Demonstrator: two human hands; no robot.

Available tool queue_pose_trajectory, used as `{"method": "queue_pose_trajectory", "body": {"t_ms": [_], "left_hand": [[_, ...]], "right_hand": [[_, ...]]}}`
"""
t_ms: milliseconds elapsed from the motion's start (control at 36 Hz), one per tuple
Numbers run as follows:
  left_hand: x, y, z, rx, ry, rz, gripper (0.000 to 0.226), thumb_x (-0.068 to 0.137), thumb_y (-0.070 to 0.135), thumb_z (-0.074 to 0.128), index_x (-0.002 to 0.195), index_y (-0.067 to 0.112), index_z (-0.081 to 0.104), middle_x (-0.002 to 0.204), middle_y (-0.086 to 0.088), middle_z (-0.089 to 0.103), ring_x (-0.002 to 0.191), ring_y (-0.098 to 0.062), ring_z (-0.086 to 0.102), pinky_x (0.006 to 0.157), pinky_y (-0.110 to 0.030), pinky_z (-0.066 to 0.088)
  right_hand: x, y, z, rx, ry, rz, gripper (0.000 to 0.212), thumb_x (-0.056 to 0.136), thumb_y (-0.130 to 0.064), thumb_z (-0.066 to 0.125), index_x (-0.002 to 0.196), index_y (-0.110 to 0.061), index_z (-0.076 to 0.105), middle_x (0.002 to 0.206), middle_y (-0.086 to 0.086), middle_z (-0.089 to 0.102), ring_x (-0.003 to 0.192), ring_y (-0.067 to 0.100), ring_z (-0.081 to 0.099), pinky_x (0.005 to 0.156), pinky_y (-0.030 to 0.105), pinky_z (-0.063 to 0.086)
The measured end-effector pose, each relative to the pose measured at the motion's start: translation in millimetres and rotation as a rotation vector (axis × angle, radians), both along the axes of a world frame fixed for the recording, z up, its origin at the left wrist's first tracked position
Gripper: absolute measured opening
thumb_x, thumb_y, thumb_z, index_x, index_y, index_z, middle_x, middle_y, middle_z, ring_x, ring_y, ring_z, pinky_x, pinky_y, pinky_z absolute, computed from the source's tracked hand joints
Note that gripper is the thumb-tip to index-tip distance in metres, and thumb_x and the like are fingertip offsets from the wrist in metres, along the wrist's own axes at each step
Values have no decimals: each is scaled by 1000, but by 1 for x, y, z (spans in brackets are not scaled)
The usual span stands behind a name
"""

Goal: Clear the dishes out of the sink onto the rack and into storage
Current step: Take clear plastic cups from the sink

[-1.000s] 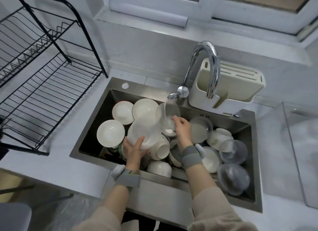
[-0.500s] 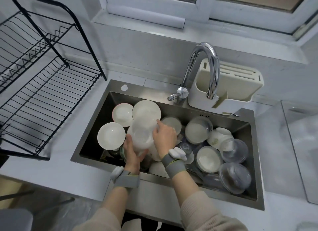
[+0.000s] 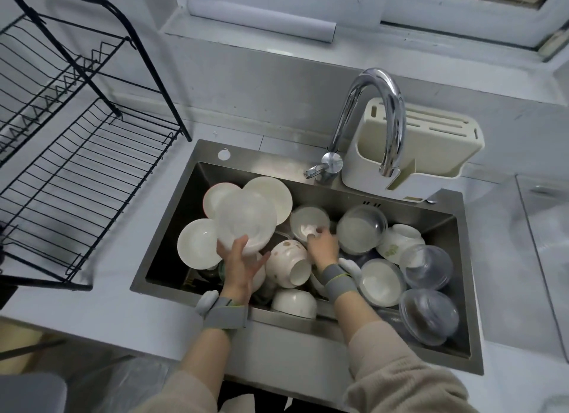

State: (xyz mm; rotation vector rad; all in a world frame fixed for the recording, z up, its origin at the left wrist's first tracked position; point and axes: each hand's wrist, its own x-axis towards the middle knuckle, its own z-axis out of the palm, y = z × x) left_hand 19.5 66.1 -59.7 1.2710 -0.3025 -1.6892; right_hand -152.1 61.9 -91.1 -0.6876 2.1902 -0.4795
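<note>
The steel sink (image 3: 172,227) is full of white plates, ceramic bowls and clear glass bowls. My left hand (image 3: 238,263) holds a stack of clear glass bowls (image 3: 244,220) from below, raised over the left half of the sink, thumb on its near rim. My right hand (image 3: 323,246) reaches down into a small bowl (image 3: 308,220) in the middle of the sink, fingertips on its rim. A patterned bowl (image 3: 288,264) lies on its side between my hands. The black wire dish rack (image 3: 70,172) stands on the counter to the left.
A chrome faucet (image 3: 385,104) arches over the sink's back edge, with a cream utensil holder (image 3: 431,154) behind it. Clear glass bowls (image 3: 428,268) pile up at the sink's right end. White plates (image 3: 197,243) lean at the left. A glass panel (image 3: 545,227) lies on the right counter.
My right hand added a glass bowl to the stack, let go and moved right to the small bowl. My left hand lifted the stack slightly up and left.
</note>
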Motion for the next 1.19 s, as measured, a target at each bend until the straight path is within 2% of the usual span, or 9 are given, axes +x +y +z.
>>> {"method": "queue_pose_trajectory", "body": {"t_ms": [56,194,417,556,695,750,889,1028,1195], "left_hand": [[1,-2,1,5,13,-11,77,77,27,62,143,35,24,142,-7,43,128,-29,46,82,-50,56],[1,2,-3,-1,-12,-25,62,93,21,56,143,36,24,144,-5,43,130,-29,45,82,-49,56],[-3,8,-4,33,-39,0,57,94,18,56,141,35,28,139,-3,50,124,-25,53,76,-44,58],[-3,10,-3,13,-56,-18,57,93,18,57,140,35,30,139,-2,50,125,-26,52,79,-45,57],[0,13,-3,6,-66,-36,60,92,21,58,141,37,27,140,-2,49,124,-25,52,81,-47,57],[1,15,-2,-1,-68,-41,60,91,23,60,140,37,27,141,-2,48,124,-26,52,81,-46,57],[4,19,-1,1,-74,-54,76,76,33,66,140,39,26,140,0,47,124,-25,52,82,-47,57],[3,24,-3,8,-78,-48,60,91,23,60,140,39,28,141,0,47,125,-26,52,85,-50,56],[-4,29,2,3,-97,-57,56,93,19,57,141,36,31,142,-2,44,127,-27,49,84,-49,56]], "right_hand": [[-4,3,-12,75,21,71,46,94,-21,46,140,-15,46,141,25,41,129,41,39,107,40,33],[-11,4,-26,138,51,125,46,96,-21,45,141,-17,47,146,23,36,131,41,37,110,38,30],[-11,-4,-22,76,41,8,40,93,-16,48,131,-4,56,135,22,52,120,39,51,97,37,42],[-14,0,-22,-11,-14,-196,25,89,-23,60,102,-4,67,109,19,67,98,39,62,77,33,45],[-20,6,-23,-59,-13,-322,23,83,-30,70,83,-9,59,97,18,68,81,34,61,70,32,42],[-23,8,-25,-85,-19,-384,23,82,-26,71,84,-10,55,98,18,67,76,30,55,70,31,41],[-31,17,-29,-71,-8,-431,23,83,-23,63,97,-4,62,99,19,67,87,36,62,72,34,47],[-29,18,-23,-104,27,-384,15,85,-18,58,94,-7,60,98,19,66,86,36,60,76,37,48],[-27,19,-17,-106,30,-369,21,88,-23,53,90,-5,64,95,21,68,85,39,63,72,35,46]]}}
